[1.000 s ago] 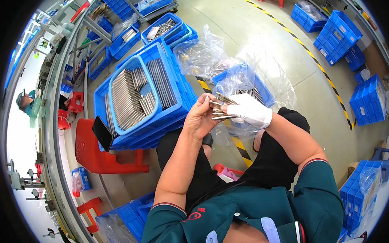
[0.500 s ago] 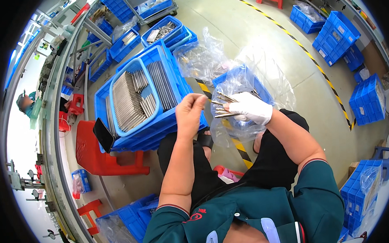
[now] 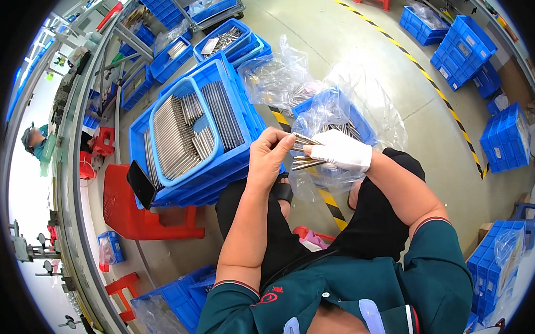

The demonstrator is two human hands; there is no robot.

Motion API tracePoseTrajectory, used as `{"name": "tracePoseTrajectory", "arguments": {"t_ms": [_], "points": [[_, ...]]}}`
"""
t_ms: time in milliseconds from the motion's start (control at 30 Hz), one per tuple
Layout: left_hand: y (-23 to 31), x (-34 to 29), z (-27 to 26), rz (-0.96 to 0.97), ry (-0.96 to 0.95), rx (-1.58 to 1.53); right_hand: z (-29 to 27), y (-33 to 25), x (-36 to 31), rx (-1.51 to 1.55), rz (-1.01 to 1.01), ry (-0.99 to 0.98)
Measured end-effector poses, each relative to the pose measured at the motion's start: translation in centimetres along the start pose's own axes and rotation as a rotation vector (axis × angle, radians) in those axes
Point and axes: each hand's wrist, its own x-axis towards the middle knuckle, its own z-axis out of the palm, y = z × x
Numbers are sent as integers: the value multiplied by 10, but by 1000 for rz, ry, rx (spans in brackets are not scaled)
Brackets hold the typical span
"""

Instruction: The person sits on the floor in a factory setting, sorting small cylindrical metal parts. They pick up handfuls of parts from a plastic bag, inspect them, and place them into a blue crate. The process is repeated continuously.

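My right hand (image 3: 344, 150), in a white glove, is closed around several thin metal rods (image 3: 305, 162), whose ends stick out to the left. My bare left hand (image 3: 269, 155) pinches at the upper rod ends with thumb and forefinger. Beneath my right hand stands a blue bin (image 3: 363, 120) lined with a clear plastic bag (image 3: 330, 109), with more rods inside. To the left, a light-blue tray (image 3: 218, 136) bears rows of neatly laid rods (image 3: 175, 141). It rests on a larger blue crate (image 3: 249, 127), where longer rods (image 3: 221, 112) lie along the right side.
A black phone-like slab (image 3: 141, 186) leans at the crate's near left corner. Beside it is a red stool (image 3: 124, 207). Blue crates (image 3: 461, 51) line the right side, past yellow-black floor tape (image 3: 429, 82). A metal-framed bench (image 3: 73, 174) runs along the left; another person (image 3: 38, 142) is beyond it.
My left hand has moved right and slightly down, from beside the bundle onto the upper rod ends. My right hand has shifted slightly left and still grips the rods.
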Motion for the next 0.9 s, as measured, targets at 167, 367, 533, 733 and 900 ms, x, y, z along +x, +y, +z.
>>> {"name": "tracePoseTrajectory", "arguments": {"t_ms": [167, 367, 533, 733, 900], "points": [[2, 1, 0, 84, -11, 92, 1, -2, -1, -67, -63, 27], [4, 0, 0, 64, -47, 111, 0, -5, -3, -53, -3, -18], [-3, 1, 1, 160, 7, 197, 7, 1, 1, 35, -14, 22], [4, 0, -3, 90, 125, 71, 1, -1, -2, 84, 67, -50], [0, -1, -2, 19, 16, 77, 4, -5, -1, -39, 7, -79]]}}
